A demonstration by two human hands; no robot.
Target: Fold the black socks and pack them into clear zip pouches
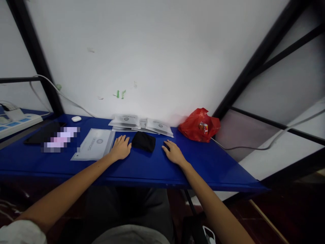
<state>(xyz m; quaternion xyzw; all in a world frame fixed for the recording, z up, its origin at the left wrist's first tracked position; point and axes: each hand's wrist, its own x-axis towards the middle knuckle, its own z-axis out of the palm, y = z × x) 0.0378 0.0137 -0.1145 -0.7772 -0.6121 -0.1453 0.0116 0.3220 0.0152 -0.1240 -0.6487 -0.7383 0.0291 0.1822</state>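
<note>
A folded black cloth item [143, 141] lies on the blue table [149, 169] between my two hands. My left hand [121, 148] rests flat on the table just left of it, fingers stretched forward, near the right edge of a flat white frosted bag [95, 145] with printed lettering. On the other side, my right hand [174, 152] lies palm down, apart from the black cloth, with its fingers spread a little. Neither hand holds anything. Several similar white printed bags [159, 126] are piled against the wall behind the cloth.
At the back right sits a red plastic bag [198, 125] with small wrappers in its opening. A white earbud case [76, 119], a dark tablet-like slab [43, 134] and a white power strip [20, 123] are on the left. A grey cable [254, 148] runs past the black frame on the right.
</note>
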